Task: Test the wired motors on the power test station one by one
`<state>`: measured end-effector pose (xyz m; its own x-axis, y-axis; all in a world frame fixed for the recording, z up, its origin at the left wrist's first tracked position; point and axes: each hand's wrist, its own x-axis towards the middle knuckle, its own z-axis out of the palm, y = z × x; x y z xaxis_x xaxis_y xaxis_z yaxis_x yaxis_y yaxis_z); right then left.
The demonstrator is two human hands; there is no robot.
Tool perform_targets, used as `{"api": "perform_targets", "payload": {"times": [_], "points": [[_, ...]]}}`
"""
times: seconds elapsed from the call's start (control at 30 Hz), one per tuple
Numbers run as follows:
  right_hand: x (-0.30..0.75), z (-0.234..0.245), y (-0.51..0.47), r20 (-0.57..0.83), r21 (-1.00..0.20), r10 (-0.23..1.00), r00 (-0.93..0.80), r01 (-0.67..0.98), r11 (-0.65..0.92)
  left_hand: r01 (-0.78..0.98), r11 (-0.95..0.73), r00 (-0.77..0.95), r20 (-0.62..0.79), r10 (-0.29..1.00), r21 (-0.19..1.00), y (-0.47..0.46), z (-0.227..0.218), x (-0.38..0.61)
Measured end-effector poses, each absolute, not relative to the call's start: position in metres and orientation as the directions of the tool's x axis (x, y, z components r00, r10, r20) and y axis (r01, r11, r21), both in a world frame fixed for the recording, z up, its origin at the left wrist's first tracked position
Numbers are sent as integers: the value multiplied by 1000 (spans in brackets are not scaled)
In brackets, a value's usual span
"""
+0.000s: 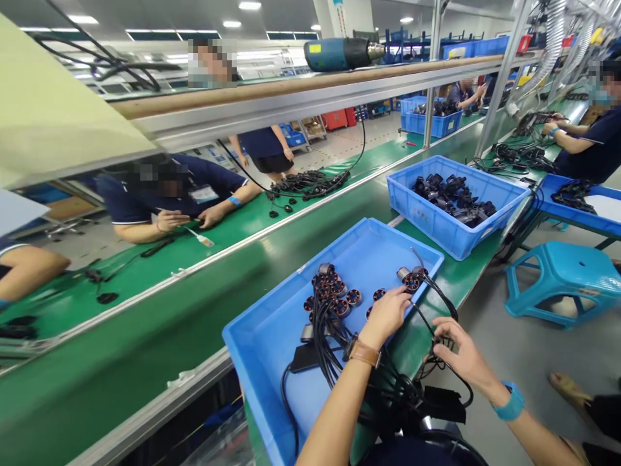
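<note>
My left hand [391, 315], with a brown strap at the wrist, reaches over the right side of a blue tray [272, 310]. Its bent fingertips are closed at a small round motor [411, 282] with copper windings; part of the grip is hidden. A black cable [423, 317] runs from beside these fingers to my right hand [458, 349], which pinches it between thumb and fingers outside the tray. A cluster of similar motors [334, 294] lies in the tray, their black cables [324, 330] bundled toward me. More tangled cables [398, 388] lie below my hands.
A second blue bin [456, 239] with black parts stands beyond the tray. The green conveyor [194, 310] runs alongside, with co-workers seated across it and at far right. A turquoise stool [565, 281] stands at right. A heat gun [342, 53] lies on the overhead shelf [291, 90].
</note>
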<state>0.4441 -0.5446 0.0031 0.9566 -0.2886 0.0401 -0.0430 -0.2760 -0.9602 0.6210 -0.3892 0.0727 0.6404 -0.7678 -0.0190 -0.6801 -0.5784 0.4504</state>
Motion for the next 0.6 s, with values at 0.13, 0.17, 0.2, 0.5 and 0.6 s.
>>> {"api": "perform_targets", "payload": {"times": [0.13, 0.17, 0.2, 0.5, 0.6], "points": [[408, -16, -534, -34, -904, -392, 920, -195, -381, -671, -607, 658, -36, -752, 427, -380, 69, 622], [399, -24, -530, -98, -900, -410, 907, -256, -352, -670, -614, 661, -41, -749, 417, -380, 69, 622], [389, -33, -525, -154, -902, -427, 891, -304, -308, -669, -623, 666, -46, -745, 406, -380, 69, 623], [319, -131, -507, -597, -801, -578, 556, -447, 397, -591, -755, 772, -73, -632, 284, -377, 73, 619], [309, -143, -511, -693, -716, -534, 484, -543, 438, -563, -782, 799, -68, -598, 265, -375, 74, 618]]}}
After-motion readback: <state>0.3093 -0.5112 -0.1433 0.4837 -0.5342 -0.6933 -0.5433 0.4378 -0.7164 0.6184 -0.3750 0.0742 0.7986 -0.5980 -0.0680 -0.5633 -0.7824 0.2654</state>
